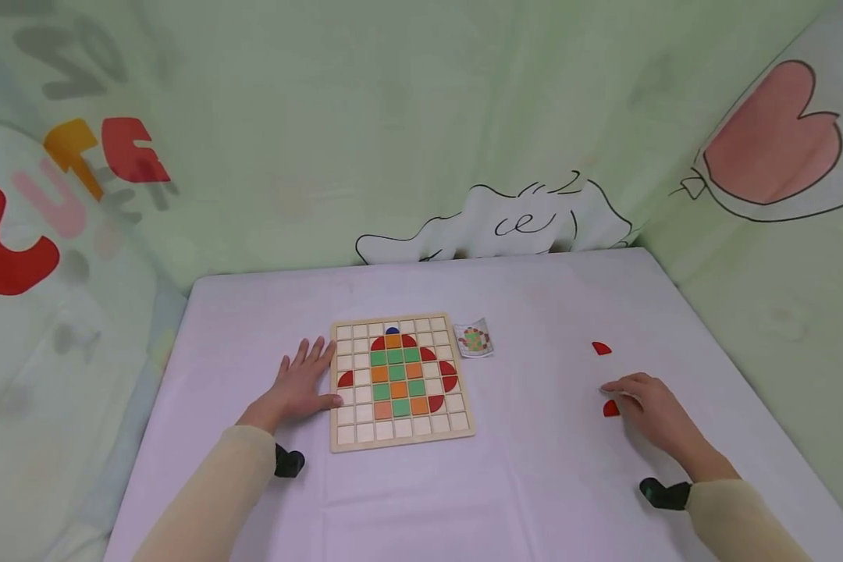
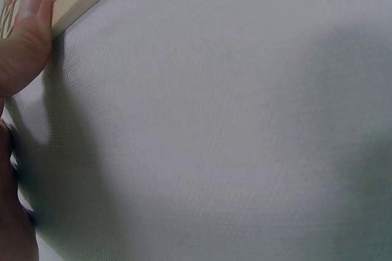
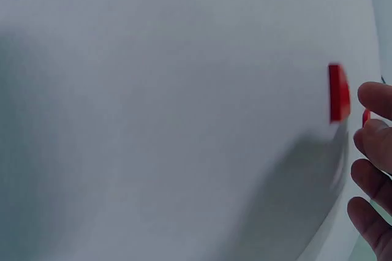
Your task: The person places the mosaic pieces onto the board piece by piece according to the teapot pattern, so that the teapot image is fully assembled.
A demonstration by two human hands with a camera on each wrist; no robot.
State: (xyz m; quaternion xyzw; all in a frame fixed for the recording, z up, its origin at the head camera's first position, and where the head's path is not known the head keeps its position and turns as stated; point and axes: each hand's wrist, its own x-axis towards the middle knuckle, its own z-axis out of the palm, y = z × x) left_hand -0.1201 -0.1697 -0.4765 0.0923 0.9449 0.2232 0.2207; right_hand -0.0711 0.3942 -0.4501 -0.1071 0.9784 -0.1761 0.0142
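Observation:
A wooden grid board [image 1: 402, 445] lies on the table, carrying green and orange squares, several red rounded pieces and a blue piece [image 1: 392, 331] at the top. My left hand [image 1: 300, 388] lies spread at its left side, fingertips at the edge. In the left wrist view the thumb [image 2: 30, 28] reaches over the board's rim. Far to the right, my right hand [image 1: 649, 410] hovers low with loosely bent fingers beside a red quarter-circle piece [image 1: 610, 408]. Another red quarter-circle [image 1: 602, 348] lies beyond the fingertips. No piece shows gripped in this hand.
A small picture card [image 1: 474, 339] with a coloured pattern lies against the board's right side. The pale tablecloth [image 1: 421, 507] covers the table. Printed curtains [image 1: 421, 117] hang behind it and at both sides.

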